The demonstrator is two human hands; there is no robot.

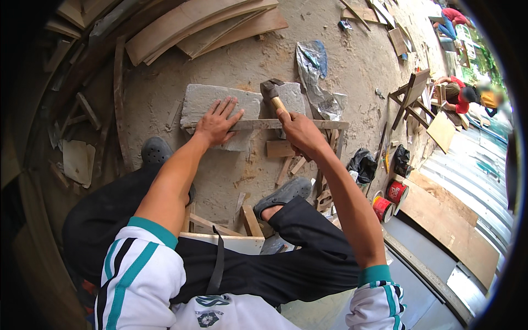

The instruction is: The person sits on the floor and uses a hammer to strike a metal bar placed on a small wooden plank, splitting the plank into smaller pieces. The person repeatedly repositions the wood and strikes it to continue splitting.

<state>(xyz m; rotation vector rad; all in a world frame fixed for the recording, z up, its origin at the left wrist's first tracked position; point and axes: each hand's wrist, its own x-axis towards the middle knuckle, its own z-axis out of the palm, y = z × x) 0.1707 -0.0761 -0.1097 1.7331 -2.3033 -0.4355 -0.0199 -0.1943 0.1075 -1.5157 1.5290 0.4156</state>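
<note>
the left hand (215, 124) lies flat, fingers spread, pinning a thin wood strip (308, 124) across a grey stone block (206, 99) on the ground, while the right hand (300, 132), fingers wrapped tight, holds a hammer (269, 89) over it, so the hammering looks underway, not finished.

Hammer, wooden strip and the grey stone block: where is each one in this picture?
hammer (269, 89), head view, on its dark metal head.
wooden strip (258, 125), head view, on the bare stretch between the two hands.
grey stone block (201, 99), head view, on its flat top left of the fingers.
</note>
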